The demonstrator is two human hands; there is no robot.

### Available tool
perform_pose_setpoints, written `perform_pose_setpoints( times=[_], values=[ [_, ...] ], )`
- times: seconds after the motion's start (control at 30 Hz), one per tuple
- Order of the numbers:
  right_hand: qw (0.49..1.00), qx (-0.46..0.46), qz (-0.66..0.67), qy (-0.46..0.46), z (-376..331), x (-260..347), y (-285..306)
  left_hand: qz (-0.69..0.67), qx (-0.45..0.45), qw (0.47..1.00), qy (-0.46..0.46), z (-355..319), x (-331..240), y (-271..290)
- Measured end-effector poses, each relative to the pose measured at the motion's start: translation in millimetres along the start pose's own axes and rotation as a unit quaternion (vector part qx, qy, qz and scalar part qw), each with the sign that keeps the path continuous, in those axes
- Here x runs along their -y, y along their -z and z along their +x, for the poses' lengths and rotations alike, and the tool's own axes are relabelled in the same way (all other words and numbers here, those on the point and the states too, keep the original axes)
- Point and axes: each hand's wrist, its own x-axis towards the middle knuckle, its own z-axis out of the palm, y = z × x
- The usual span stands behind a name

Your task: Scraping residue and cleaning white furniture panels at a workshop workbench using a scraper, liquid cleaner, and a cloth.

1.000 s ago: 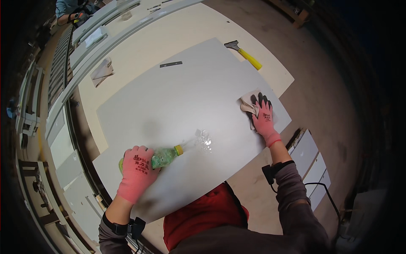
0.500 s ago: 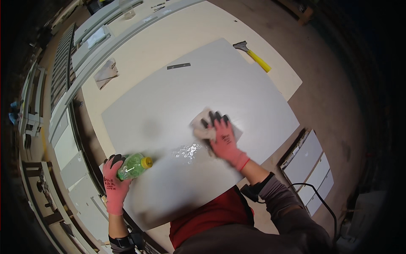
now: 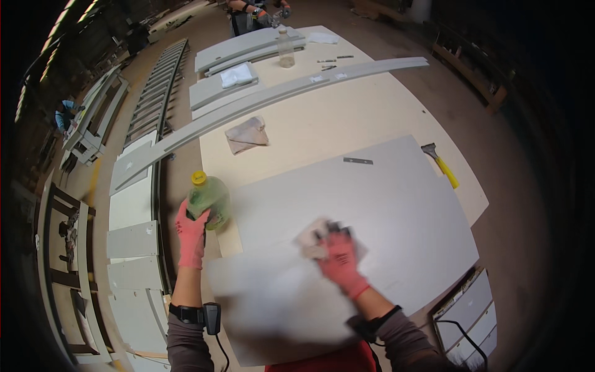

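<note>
One blurred right hand [image 3: 339, 259] half-hiding cloth [image 3: 310, 240], left hand [image 3: 192, 230] gripping bottle [image 3: 208, 197]

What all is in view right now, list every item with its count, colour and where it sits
Panel: one, pale grey, flat on the table under the right hand.
Table: one, light beige, bearing the panel.
Cloth: one, whitish, on the panel under the right hand, blurred.
Bottle: one, green with a yellow cap, in the left hand at the table's left edge.
Scraper: one, yellow handle, right of the panel.
Rag: one, tan, on the table behind the panel.
Clear bottle: one, far end of the table.
Long strip: one, grey, across the table.
Left hand: pink glove, gripping the bottle.
Right hand: pink glove, pressing the cloth.
</note>
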Motion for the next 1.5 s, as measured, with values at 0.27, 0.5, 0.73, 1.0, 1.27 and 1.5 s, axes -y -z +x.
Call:
perform_pose_setpoints(
  times=[0.27, 0.5, 0.73, 1.0, 1.27, 1.5],
  values=[
    [0.847, -0.104, -0.09, -0.513, -125, -295, 26, -0.061, -0.073, 0.996, 0.003, 104, 86, -51],
    [0.952, -0.07, -0.094, -0.283, -38, -152, 6, -0.144, -0.02, 0.988, 0.045, 142, 96, -86],
    [0.965, 0.131, 0.138, 0.178, 29, 159, -42, -0.096, 0.076, 0.99, 0.065, 131, 96, -71],
    [0.872, 0.186, 0.298, 0.342, -44, 173, -55, 0.022, 0.013, 0.998, 0.06, 28, 84, 71],
    [0.955, -0.005, -0.08, -0.284, -22, -204, 25, 0.03, 0.042, 0.991, 0.127, -61, 194, 127],
    [0.849, -0.097, -0.112, -0.508, -203, -344, 62, 0.052, 0.093, 0.979, 0.173, -103, 173, 114]
  ],
)
